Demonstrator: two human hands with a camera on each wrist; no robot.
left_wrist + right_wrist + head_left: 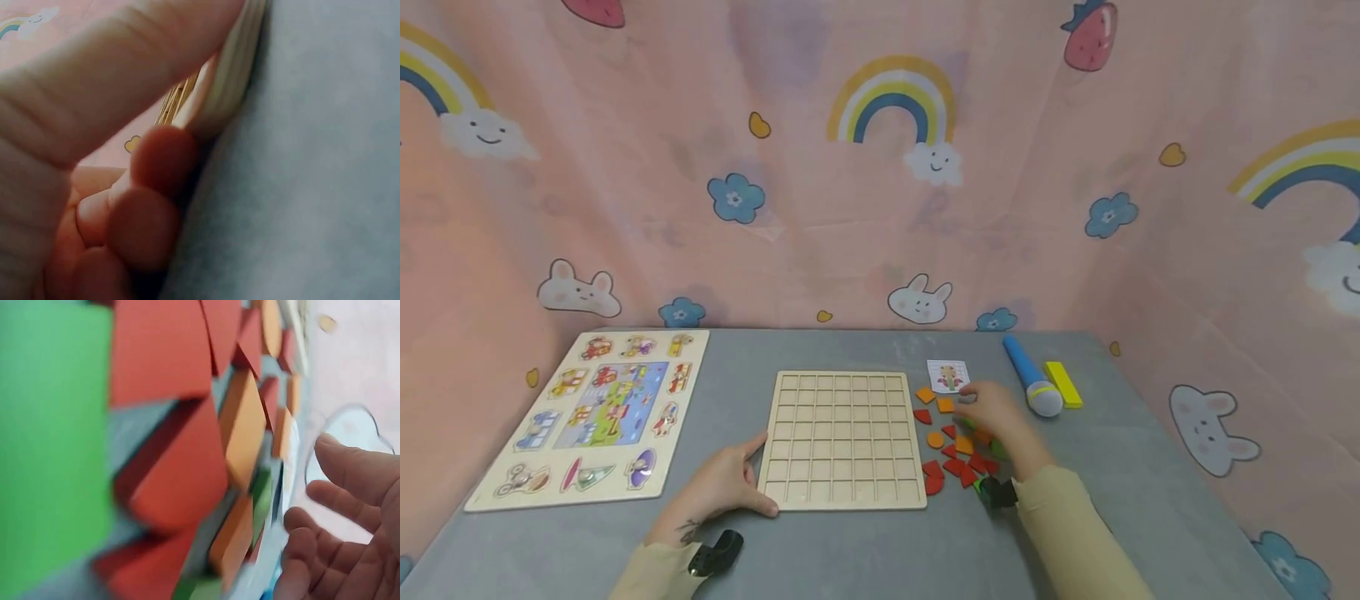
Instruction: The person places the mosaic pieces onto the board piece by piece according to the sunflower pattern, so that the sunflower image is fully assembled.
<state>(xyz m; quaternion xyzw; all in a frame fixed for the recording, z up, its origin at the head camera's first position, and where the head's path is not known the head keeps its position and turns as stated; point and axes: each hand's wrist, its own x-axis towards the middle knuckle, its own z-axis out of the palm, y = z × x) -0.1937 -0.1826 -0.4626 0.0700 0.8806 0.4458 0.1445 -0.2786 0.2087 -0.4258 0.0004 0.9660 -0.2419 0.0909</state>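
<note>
A pale wooden grid board (842,440) lies flat in the middle of the table. My left hand (727,482) holds its lower left corner, thumb at the near edge and index finger along the left side; the left wrist view shows the other fingers curled beside the board's edge (240,69). Over the far part of a spread of small coloured pieces hovers my right hand (996,417), fingers loosely bent and nothing between them. Close to its fingertips lies a small picture card (948,375). Red pieces (953,467), orange pieces (945,405) and green pieces (53,450) lie beneath, partly hidden by the hand.
To the left lies a picture puzzle board (568,425). At the back right are a blue toy microphone (1028,371) and a yellow block (1063,384). A patterned pink cloth (820,242) hangs behind the grey table (820,554).
</note>
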